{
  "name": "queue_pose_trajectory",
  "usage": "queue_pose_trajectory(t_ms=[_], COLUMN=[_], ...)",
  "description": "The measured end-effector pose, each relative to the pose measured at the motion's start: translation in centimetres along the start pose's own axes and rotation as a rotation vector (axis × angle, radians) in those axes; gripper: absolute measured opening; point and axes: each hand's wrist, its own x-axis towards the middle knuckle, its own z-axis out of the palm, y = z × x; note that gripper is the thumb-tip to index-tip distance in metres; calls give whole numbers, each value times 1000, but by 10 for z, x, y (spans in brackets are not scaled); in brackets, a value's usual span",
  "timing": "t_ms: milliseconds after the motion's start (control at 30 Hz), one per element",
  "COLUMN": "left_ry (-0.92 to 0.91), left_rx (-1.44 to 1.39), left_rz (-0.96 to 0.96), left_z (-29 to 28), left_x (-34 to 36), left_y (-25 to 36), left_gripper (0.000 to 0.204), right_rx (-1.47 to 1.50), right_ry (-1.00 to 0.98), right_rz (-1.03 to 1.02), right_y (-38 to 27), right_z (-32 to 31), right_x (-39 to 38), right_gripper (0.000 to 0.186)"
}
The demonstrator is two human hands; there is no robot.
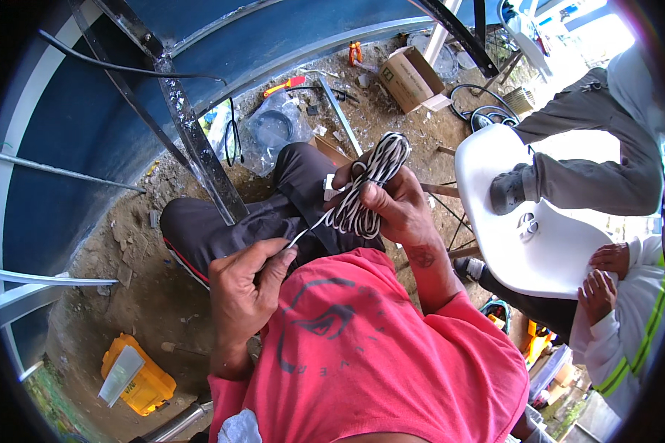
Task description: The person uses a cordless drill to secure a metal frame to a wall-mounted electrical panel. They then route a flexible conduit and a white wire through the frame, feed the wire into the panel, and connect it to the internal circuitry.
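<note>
My right hand point(399, 207) is closed round a coiled bundle of black-and-white cable point(356, 218), held up above my lap. The loops stand out past the thumb, and a dark tie or strand crosses their middle. A small white block point(332, 187) shows beside the fingers of that hand; its kind is unclear. From the lower side of the bundle a single length of cable runs left and down to my left hand point(247, 284), which pinches it between thumb and fingertips. The tip of that length is hidden in the pinch.
A black metal bar point(199, 148) slants down close to my knee. At right stands a white chair point(488, 192), with a person's shoe on it and another person's hands point(602, 280) at its edge. An open cardboard box point(410, 80), clear plastic bag point(272, 129) and yellow case point(146, 380) lie on the dirt floor.
</note>
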Motion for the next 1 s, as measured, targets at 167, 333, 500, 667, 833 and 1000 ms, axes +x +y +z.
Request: queue_pose_trajectory(t_ms=[167, 333, 500, 667, 833, 1000], left_ry=[62, 203, 194, 380, 622, 728], left_rx=[63, 126, 154, 289, 443, 529], left_rz=[9, -162, -150, -93, -152, -138], left_z=[-12, -57, -82, -114, -165, -211], left_x=[-10, -32, -53, -73, -119, -153], left_y=[-6, -2, -8, -11, -18, -35], left_gripper=[10, 13, 13, 12, 15, 19], right_rx=[-78, 124, -21, -35, -30, 105], right_ry=[-20, 230, 116, 285, 390, 522], right_rz=[64, -29, -84, -170, -154, -269], right_y=[0, -22, -22, -21, -38, -44], right_z=[-3, -27, -40, -32, -44, -71], right_x=[3, 12, 9, 20, 24, 33], right_gripper=[54, 33, 28, 31, 25, 22])
